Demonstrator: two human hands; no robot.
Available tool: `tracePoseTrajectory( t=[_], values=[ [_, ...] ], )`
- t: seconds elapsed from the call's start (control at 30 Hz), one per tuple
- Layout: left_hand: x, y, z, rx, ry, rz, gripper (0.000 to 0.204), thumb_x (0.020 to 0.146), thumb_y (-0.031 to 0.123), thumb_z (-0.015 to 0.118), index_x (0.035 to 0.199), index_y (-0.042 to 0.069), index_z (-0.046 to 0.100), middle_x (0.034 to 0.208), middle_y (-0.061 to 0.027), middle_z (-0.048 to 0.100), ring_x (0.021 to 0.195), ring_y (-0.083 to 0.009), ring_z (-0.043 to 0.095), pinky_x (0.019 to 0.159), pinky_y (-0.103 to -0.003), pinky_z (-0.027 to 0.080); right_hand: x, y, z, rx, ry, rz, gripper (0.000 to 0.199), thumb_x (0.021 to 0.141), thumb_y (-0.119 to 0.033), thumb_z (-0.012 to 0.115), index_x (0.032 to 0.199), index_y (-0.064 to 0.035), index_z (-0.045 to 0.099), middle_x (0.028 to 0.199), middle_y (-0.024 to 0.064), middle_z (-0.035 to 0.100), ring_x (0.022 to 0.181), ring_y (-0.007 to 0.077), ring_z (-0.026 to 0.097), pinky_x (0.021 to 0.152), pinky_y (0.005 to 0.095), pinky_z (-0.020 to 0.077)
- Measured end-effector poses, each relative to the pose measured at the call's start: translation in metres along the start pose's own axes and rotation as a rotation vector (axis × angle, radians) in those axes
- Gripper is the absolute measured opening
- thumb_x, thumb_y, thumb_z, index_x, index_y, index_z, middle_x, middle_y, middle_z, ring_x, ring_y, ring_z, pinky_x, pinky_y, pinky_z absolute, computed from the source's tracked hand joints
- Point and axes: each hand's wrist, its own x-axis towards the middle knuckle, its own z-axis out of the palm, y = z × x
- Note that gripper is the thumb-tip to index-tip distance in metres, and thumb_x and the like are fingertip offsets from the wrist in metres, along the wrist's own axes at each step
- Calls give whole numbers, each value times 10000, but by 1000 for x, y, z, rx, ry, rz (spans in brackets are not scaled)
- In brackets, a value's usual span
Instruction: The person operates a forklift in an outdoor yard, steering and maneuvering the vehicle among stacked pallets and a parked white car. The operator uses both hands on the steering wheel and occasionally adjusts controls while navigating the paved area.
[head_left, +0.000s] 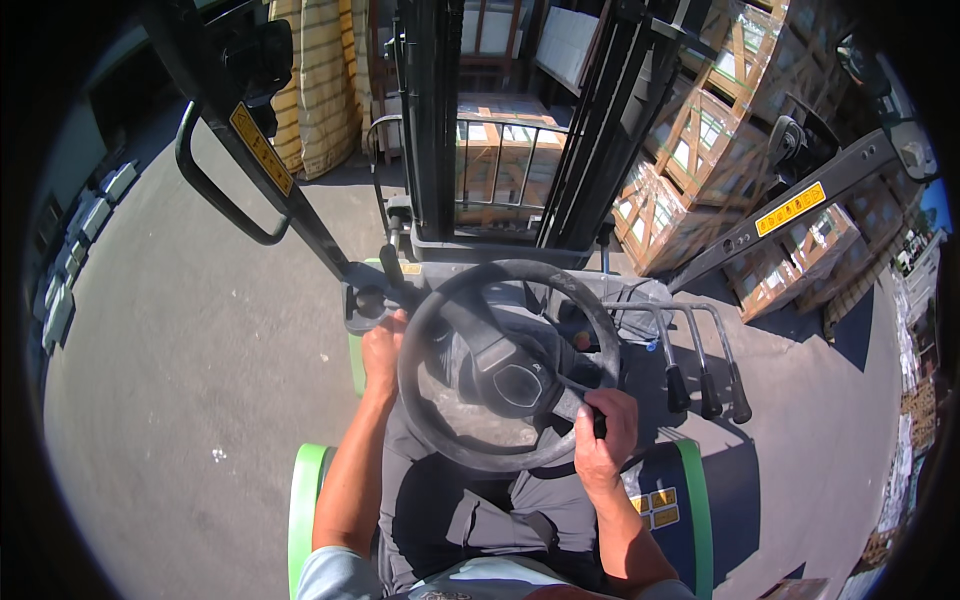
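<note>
I sit in a forklift seat behind a black steering wheel (436,300). My left hand (383,350) grips the wheel's left rim. At the lower right of the wheel, my right hand (606,432) is closed around the rim, near a spoke. The hub (520,383) sits between my hands. Three black-knobbed control levers (705,385) stand just right of my right hand. My grey-trousered legs are below the wheel.
The black mast (520,110) rises ahead, with a wooden crate (500,150) beyond it. Stacked wrapped crates (720,150) fill the right side. Black cab pillars with yellow labels (262,150) (790,208) flank me. Grey concrete ground (180,380) spreads to the left; green body panels (302,500) sit below.
</note>
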Motion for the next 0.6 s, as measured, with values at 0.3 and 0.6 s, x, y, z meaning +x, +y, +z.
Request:
tracePoseTrajectory(
  t=[0.3,0.6],
  values=[
    [-14,-5,-3,0,-32,-20,452,1063,343,516,865,-15,708,788,-281,688,727,-486,679,660,-532,505,-5,-4,-8,-26,3,-19,231,822,20,721,1039,-26,656,1030,116,689,963,340,646,837,436,542],
    [-55,-2,-14,-242,-12,-101,442,1069,303,488,890,-42,698,762,-256,681,669,-424,662,650,-475,501,-6,-1,-8,-34,9,-37,213,827,21,711,1021,-34,644,999,119,678,912,337,647,801,437,540]
  ],
)
